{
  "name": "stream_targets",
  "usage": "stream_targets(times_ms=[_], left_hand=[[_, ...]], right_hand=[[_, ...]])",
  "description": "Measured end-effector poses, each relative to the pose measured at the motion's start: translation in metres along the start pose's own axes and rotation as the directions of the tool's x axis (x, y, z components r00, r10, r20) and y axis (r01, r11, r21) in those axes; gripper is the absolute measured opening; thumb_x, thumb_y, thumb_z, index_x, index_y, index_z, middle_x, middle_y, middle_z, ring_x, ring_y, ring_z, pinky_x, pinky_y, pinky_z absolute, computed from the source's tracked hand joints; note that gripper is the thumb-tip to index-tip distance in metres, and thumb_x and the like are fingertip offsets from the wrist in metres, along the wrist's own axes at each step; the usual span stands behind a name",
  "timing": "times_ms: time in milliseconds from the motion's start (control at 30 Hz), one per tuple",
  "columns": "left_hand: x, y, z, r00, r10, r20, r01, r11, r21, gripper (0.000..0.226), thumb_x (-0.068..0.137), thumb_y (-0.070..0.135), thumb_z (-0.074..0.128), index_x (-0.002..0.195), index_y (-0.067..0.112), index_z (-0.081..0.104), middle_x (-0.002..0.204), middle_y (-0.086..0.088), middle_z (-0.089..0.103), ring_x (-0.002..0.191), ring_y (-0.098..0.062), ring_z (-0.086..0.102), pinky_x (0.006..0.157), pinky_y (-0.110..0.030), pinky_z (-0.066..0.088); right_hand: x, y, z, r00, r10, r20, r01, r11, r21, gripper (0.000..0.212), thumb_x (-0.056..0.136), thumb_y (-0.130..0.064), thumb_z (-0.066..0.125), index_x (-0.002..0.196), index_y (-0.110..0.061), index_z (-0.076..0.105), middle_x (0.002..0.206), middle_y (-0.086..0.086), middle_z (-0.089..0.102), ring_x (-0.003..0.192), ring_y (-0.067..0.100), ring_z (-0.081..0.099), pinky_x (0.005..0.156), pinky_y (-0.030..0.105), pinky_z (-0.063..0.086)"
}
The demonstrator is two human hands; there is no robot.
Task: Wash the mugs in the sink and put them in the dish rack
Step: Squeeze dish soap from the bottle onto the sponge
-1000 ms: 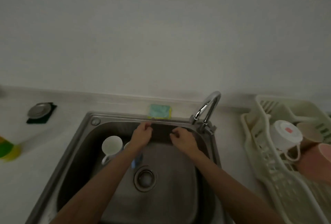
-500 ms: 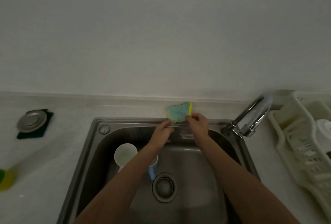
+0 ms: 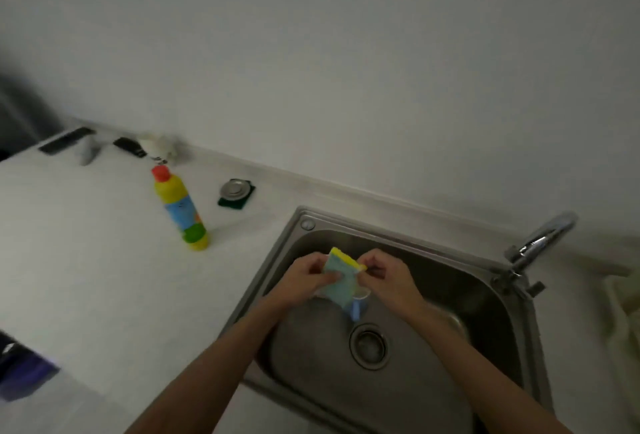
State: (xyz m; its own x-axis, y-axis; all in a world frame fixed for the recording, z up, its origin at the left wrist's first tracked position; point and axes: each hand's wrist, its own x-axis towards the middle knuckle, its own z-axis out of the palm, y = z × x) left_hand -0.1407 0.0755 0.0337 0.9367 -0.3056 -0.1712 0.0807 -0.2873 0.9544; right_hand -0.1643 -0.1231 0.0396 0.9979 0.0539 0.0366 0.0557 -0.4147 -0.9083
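Over the steel sink [image 3: 491,298], both my hands hold a teal and yellow sponge [image 3: 341,272]. My left hand [image 3: 308,277] grips its left side, thumb across the teal face. My right hand [image 3: 388,277] pinches its upper right yellow corner. Under the sponge, a mug with a blue handle [image 3: 356,309] shows only partly in the basin. The white mug beside it is hidden behind my left hand. At the right edge, a sliver of the cream dish rack [image 3: 623,305] is visible.
The chrome tap [image 3: 540,243] stands at the sink's back right corner. A colourful dish soap bottle [image 3: 180,208] stands on the white counter left of the sink, with a metal sink plug [image 3: 236,191] on a dark pad behind it. The drain [image 3: 369,345] lies mid-basin.
My right hand lifted the sponge off the sink's back ledge and brought it over the basin, where my left hand took hold too. My view swung left, showing the soap bottle.
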Motion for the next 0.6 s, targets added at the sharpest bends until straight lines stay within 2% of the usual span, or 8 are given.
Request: stream_targets(times_ms=[67,133,200,333,433,533,600], left_hand=[[-0.03,-0.001,-0.023,0.997,-0.043,-0.064,0.04,0.998,-0.046,0.025,0.086,0.017,0.07,0.1,-0.003,0.063,0.096,-0.014,0.07,0.085,-0.013,0.068,0.073,-0.026,0.056],[-0.053,-0.006,-0.046,0.988,-0.08,-0.129,0.066,0.992,-0.109,0.02,0.088,0.021,0.067,0.102,0.007,0.065,0.101,-0.011,0.071,0.09,-0.015,0.07,0.079,-0.03,0.057],[-0.07,-0.013,-0.067,0.971,-0.136,-0.199,0.092,0.973,-0.212,0.019,0.091,0.024,0.063,0.107,0.015,0.063,0.106,-0.008,0.07,0.097,-0.02,0.068,0.088,-0.041,0.055],[-0.093,-0.033,-0.114,0.951,-0.212,-0.223,0.108,0.908,-0.405,0.024,0.096,0.028,0.055,0.118,0.02,0.059,0.115,-0.01,0.068,0.105,-0.027,0.066,0.093,-0.049,0.052],[-0.102,-0.043,-0.154,0.952,-0.212,-0.219,0.055,0.827,-0.56,0.026,0.1,0.023,0.046,0.122,0.013,0.055,0.116,-0.017,0.067,0.102,-0.034,0.067,0.085,-0.047,0.056],[-0.106,-0.052,-0.197,0.956,-0.209,-0.206,0.014,0.733,-0.681,0.033,0.101,0.021,0.039,0.128,0.007,0.05,0.117,-0.02,0.066,0.102,-0.037,0.066,0.085,-0.049,0.055],[-0.106,-0.056,-0.226,0.957,-0.208,-0.202,0.003,0.704,-0.71,0.034,0.1,0.021,0.038,0.129,0.007,0.049,0.118,-0.019,0.066,0.102,-0.036,0.066,0.085,-0.048,0.055]], right_hand=[[0.001,-0.023,0.024,0.995,-0.045,0.091,0.047,0.999,-0.022,0.027,0.08,0.002,0.068,0.081,-0.025,0.064,0.078,-0.007,0.068,0.072,-0.002,0.063,0.071,0.017,0.051],[0.005,-0.043,0.049,0.985,-0.102,0.141,0.107,0.994,-0.031,0.027,0.08,-0.001,0.07,0.08,-0.027,0.064,0.075,-0.011,0.067,0.07,-0.005,0.061,0.069,0.015,0.049],[0.008,-0.066,0.074,0.971,-0.129,0.199,0.136,0.991,-0.021,0.022,0.081,-0.004,0.071,0.082,-0.025,0.064,0.078,-0.009,0.068,0.072,-0.005,0.062,0.07,0.014,0.049],[0.021,-0.104,0.125,0.953,-0.116,0.28,0.129,0.991,-0.027,0.021,0.08,-0.009,0.073,0.089,-0.026,0.064,0.087,-0.003,0.069,0.079,0.008,0.065,0.077,0.026,0.054],[0.041,-0.132,0.161,0.958,-0.109,0.267,0.14,0.985,-0.101,0.02,0.08,-0.014,0.07,0.091,-0.029,0.062,0.085,-0.009,0.067,0.076,0.006,0.063,0.076,0.029,0.053],[0.064,-0.168,0.197,0.975,-0.122,0.186,0.164,0.96,-0.229,0.014,0.083,-0.018,0.066,0.095,-0.027,0.065,0.088,-0.012,0.065,0.076,0.003,0.062,0.074,0.02,0.047],[0.081,-0.193,0.22,0.984,-0.149,0.094,0.171,0.935,-0.31,0.016,0.083,-0.019,0.064,0.099,-0.024,0.067,0.091,-0.011,0.065,0.081,0.007,0.062,0.073,0.019,0.041]])
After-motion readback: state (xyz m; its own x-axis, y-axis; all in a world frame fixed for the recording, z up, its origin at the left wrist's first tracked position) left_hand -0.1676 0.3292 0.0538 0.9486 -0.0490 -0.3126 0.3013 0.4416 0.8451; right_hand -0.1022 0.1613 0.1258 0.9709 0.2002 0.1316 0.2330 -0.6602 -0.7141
